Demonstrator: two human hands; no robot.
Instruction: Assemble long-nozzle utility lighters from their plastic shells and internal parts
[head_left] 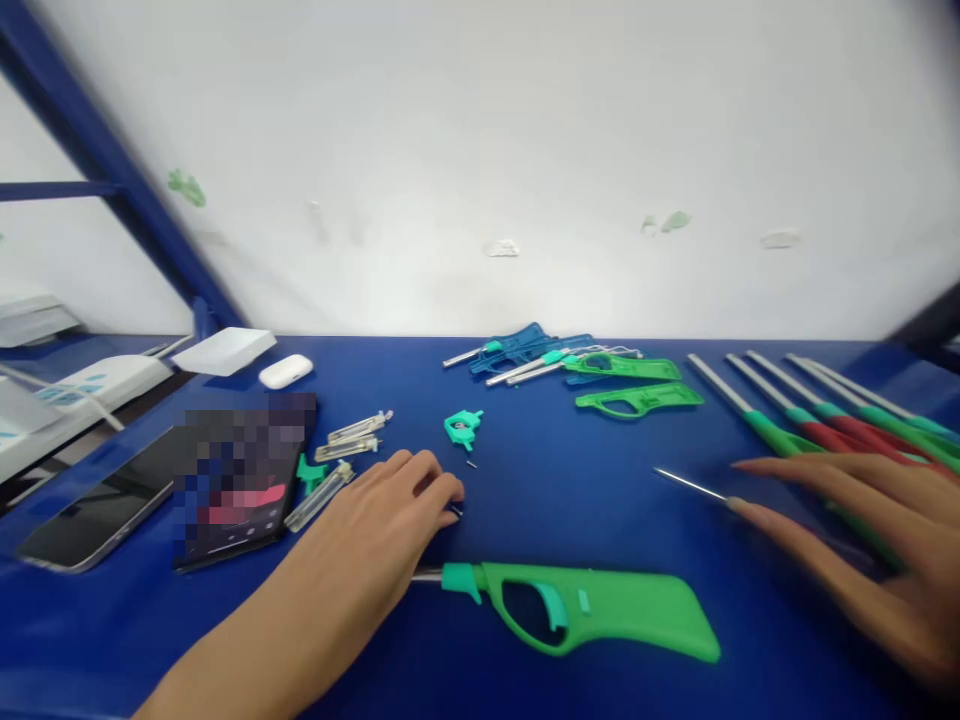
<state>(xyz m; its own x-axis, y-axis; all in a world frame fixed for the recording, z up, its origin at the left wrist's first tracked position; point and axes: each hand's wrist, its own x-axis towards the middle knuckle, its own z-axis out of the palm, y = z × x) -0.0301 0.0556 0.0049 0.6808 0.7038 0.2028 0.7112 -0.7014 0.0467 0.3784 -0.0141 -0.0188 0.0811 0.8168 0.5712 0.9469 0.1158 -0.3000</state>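
Observation:
My left hand (397,510) rests on the blue table with its fingers curled. Between thumb and forefinger shows a small dark piece, too small to name. Just below that hand lies a green gas lighter (630,610) with a teal trigger, its metal tube partly hidden by my wrist. My right hand (862,530), slightly blurred, is at the right with thumb and fingers apart. A thin metal shaft (690,484), like a screwdriver's, lies by its thumb tip; its rear end is hidden. A teal plastic part (463,428) and a tiny metal pin (471,464) lie beyond my left hand.
Several red and green lighters (780,430) lie side by side at right. Opened blue casings (517,343) and green casing halves (637,400) are at the back. Clear fuel tanks (349,447), a phone (247,500), another phone (97,515) and a white earbud case (286,371) occupy the left.

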